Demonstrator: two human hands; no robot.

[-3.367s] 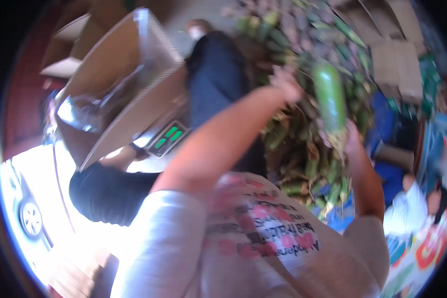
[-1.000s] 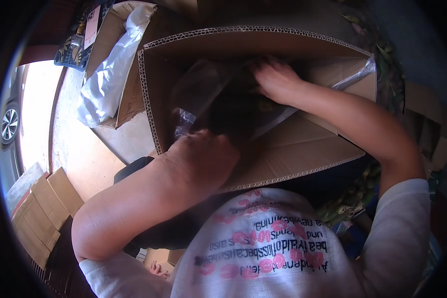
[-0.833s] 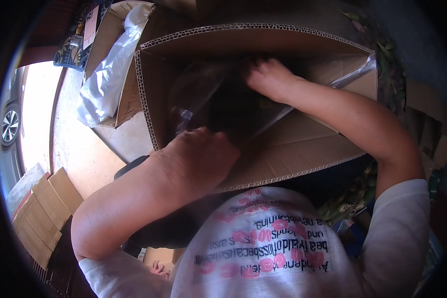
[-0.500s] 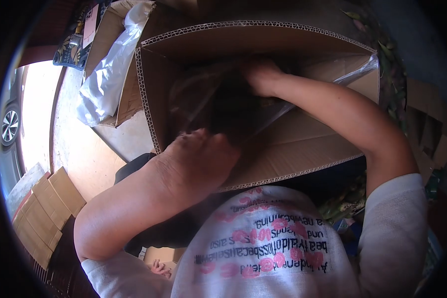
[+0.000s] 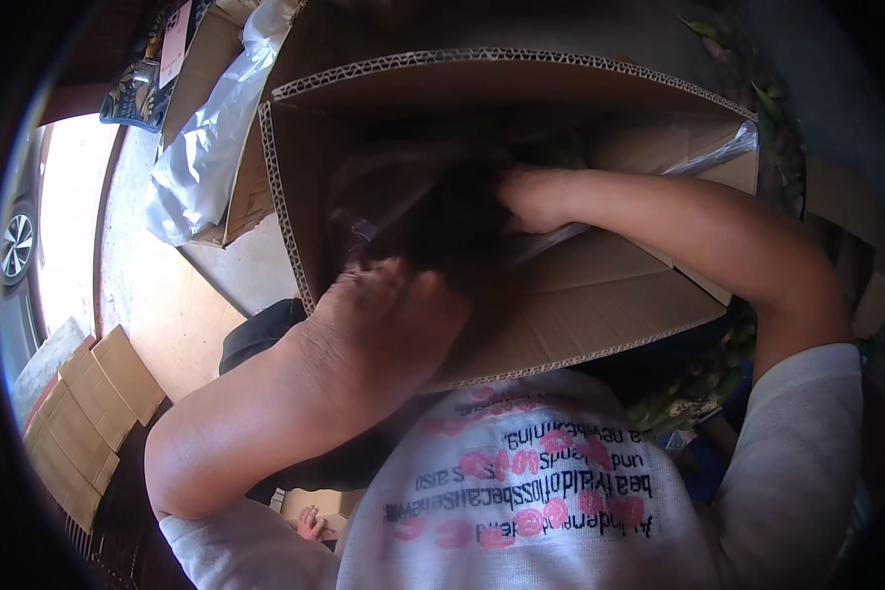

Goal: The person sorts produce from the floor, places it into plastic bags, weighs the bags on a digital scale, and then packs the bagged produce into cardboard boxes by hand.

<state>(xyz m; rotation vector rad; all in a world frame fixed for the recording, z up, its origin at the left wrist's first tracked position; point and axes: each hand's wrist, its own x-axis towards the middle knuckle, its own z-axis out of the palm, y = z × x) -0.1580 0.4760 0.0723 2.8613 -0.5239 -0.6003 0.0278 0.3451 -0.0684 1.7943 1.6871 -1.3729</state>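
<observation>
A large cardboard box [image 5: 600, 295] stands open in front of me, lined with a clear plastic bag [image 5: 703, 157]. My left hand [image 5: 393, 320] is at the box's near left side, its curled fingers closed on the bag. Inside the box, my right hand [image 5: 536, 200] is bent at the wrist with its fingers curled at the bag's edge, partly lost in shadow. Between both hands the bag's mouth is a dark hollow, and what lies in it is too dark to make out.
Another cardboard box [image 5: 246, 197] with whitish plastic [image 5: 202, 152] hanging out stands at the left. Flattened cardboard [image 5: 88, 423] leans at the lower left. Green leafy pods [image 5: 777, 118] lie along the right side. Another person's hand [image 5: 311, 523] shows below, near a small box.
My right hand has come nearer to me and slightly right inside the box, and the plastic has shifted with it. My left hand stays nearly in place.
</observation>
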